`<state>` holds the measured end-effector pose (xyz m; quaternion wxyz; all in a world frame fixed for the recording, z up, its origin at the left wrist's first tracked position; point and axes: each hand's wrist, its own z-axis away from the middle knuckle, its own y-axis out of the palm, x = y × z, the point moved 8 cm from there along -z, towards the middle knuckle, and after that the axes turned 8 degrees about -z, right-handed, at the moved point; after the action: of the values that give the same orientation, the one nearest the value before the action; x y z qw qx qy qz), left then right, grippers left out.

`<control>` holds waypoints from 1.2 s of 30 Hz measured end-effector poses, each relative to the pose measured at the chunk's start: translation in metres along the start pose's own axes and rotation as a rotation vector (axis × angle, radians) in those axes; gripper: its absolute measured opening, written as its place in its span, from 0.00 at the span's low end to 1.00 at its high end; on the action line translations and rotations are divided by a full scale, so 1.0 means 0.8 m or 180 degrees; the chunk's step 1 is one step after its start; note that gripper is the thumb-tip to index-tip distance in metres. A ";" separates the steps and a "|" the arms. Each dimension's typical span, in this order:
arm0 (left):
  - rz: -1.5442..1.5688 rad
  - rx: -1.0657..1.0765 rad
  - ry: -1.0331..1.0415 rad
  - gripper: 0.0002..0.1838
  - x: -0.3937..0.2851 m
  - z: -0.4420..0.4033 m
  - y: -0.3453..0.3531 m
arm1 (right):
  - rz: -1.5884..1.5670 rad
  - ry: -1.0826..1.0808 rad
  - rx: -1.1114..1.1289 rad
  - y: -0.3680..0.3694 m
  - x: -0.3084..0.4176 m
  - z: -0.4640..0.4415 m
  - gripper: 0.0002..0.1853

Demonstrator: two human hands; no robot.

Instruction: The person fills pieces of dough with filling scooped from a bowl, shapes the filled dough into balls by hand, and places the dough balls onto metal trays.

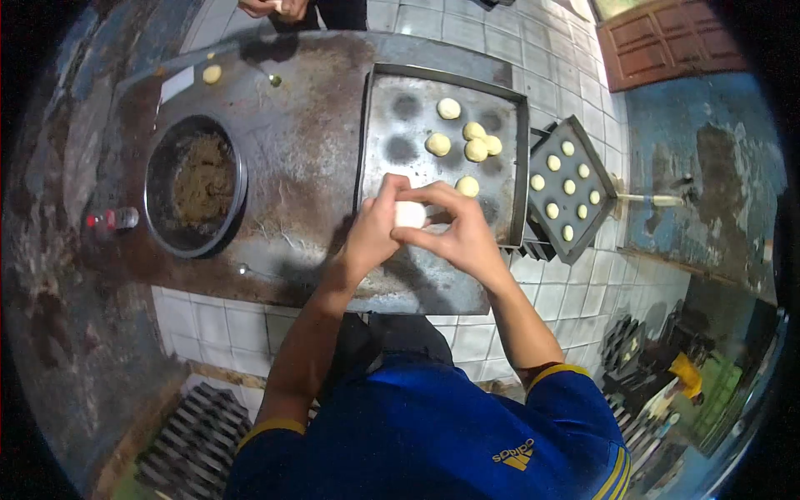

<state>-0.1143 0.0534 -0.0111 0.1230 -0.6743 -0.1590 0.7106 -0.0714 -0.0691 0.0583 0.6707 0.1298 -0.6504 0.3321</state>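
A white dough ball [409,215] is held between both hands above the near-left part of a large metal tray [400,100]. My left hand [375,232] has its fingers around the ball's left side. On its right side, my right hand [454,229] pinches it between thumb and fingers. Several pale dough balls lie on the tray, among them one [467,186] just beyond my right hand, one [437,144] further up and one [448,108] near the far side. Three more touch each other at the right.
A bowl of brown filling [204,179] stands on the table's left, near a bottle [122,218], a spoon [244,269] and a lone dough ball [212,74]. Another person's hands [279,7] show at the far edge. A smaller tray [568,187] of dough balls sits at the right.
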 end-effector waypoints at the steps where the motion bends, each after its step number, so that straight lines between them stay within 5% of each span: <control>1: 0.0017 0.0018 0.0026 0.33 0.010 -0.007 0.006 | -0.0071 0.0047 -0.0072 0.000 -0.012 -0.006 0.23; 4: -0.0343 0.0173 -0.0239 0.42 0.046 -0.011 0.003 | 0.0051 0.0325 0.0187 0.001 -0.073 -0.037 0.21; 7: -0.0523 -0.0018 -0.0635 0.64 0.107 0.031 -0.041 | 0.0834 0.0158 0.0593 0.027 -0.221 -0.064 0.24; 10: -0.1231 -0.0527 -0.0474 0.63 0.171 0.122 -0.077 | 0.2035 -0.0363 0.1375 0.082 -0.303 -0.074 0.28; 11: -0.1216 -0.0579 -0.0734 0.61 0.183 0.159 -0.094 | 0.2511 -0.0462 0.1872 0.098 -0.302 -0.074 0.37; 13: -0.0440 -0.0627 -0.1757 0.57 0.214 0.242 -0.119 | 0.2813 -0.0947 0.1797 0.120 -0.312 -0.076 0.41; 14: -0.0776 -0.0731 -0.1763 0.55 0.219 0.275 -0.132 | 0.3126 -0.1430 0.1694 0.131 -0.312 -0.073 0.47; 16: -0.1055 -0.0826 -0.2114 0.51 0.222 0.339 -0.147 | 0.3324 -0.1237 0.1868 0.143 -0.332 -0.066 0.53; 20: -0.0745 -0.1366 -0.2670 0.43 0.242 0.434 -0.163 | 0.2602 -0.1052 0.1484 0.117 -0.334 -0.091 0.47; 22: -0.0578 -0.1472 -0.2693 0.41 0.240 0.428 -0.165 | 0.0171 0.0716 0.1703 0.067 -0.340 -0.132 0.35; 24: -0.0427 -0.1591 -0.2757 0.39 0.227 0.419 -0.166 | 0.2342 -0.0081 0.0577 -0.032 -0.297 -0.181 0.22; 29: -0.0410 -0.1215 -0.1903 0.32 0.213 0.333 -0.155 | 0.3417 -0.0437 0.0892 -0.080 -0.358 -0.197 0.18; 30: -0.0312 -0.1164 -0.1416 0.29 0.202 0.312 -0.149 | 0.3410 -0.0429 0.0872 -0.079 -0.360 -0.200 0.18; 33: -0.0060 -0.0874 -0.1393 0.25 0.179 0.244 -0.136 | 0.3761 -0.0210 0.0791 -0.073 -0.348 -0.201 0.13; 35: 0.1448 -0.1064 -0.1176 0.24 0.182 0.200 -0.109 | 0.2576 0.0951 0.1297 -0.069 -0.334 -0.198 0.12; 36: 0.1210 -0.0917 -0.1197 0.24 0.179 0.172 -0.105 | 0.2567 0.0924 0.1282 -0.058 -0.323 -0.190 0.12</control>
<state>-0.2636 0.1781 -0.1044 -0.1408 -0.5591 -0.1491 0.8034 0.0939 -0.0832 -0.1958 0.5337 -0.0534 -0.4711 0.7003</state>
